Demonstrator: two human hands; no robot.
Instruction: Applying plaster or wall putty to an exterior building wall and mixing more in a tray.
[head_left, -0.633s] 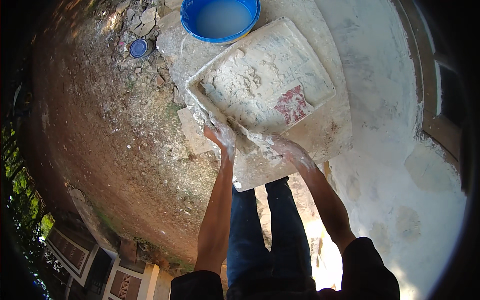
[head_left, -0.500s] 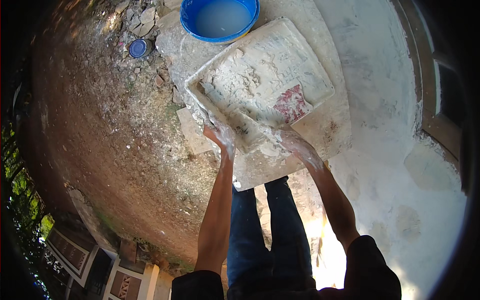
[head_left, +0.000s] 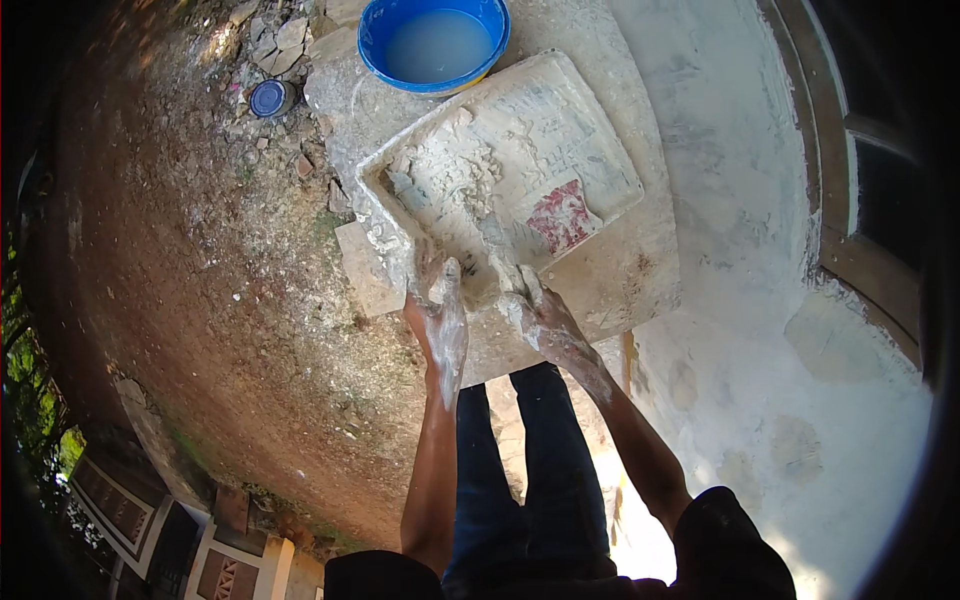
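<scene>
Denim trousers (head_left: 560, 450), dark blue and softly creased, on the near side of the tray (head_left: 637, 188), between loose black sleeves (head_left: 725, 535). Bare forearms (head_left: 433, 470) stretched forward to the tray, with wrists and knuckles chalky white. Left hand (head_left: 440, 325) at the tray's near-left edge, fairly upright, thumb raised and apart from the fingers; cannot tell whether this grip is closed on the rim or only resting against it. Right hand (head_left: 545, 325) at the tray's near edge, angled inward, fingers bent: a narrow grip, closed around a slim tool (head_left: 495, 240), thickly coated, with its far end over the tray's inside. Tray shallow and four-sided, with a raised, crusted rim; pale paste (head_left: 455, 165) lumpy and ridged in its left half, scraped thinner toward its right. Red patch (head_left: 565, 215), streaked white, inside the tray's near-right part. Beneath the tray, a flat grey surface (head_left: 640, 270), gritty and stained. Right of the tray, a smooth, smudged whitish expanse (head_left: 730, 200). Left of it, well apart, a blue-topped can (head_left: 270, 98) on rough brown ground (head_left: 200, 250). Just beyond the tray's far-left side, a rounded blue tub (head_left: 374, 50) of milky liquid (head_left: 440, 47).
</scene>
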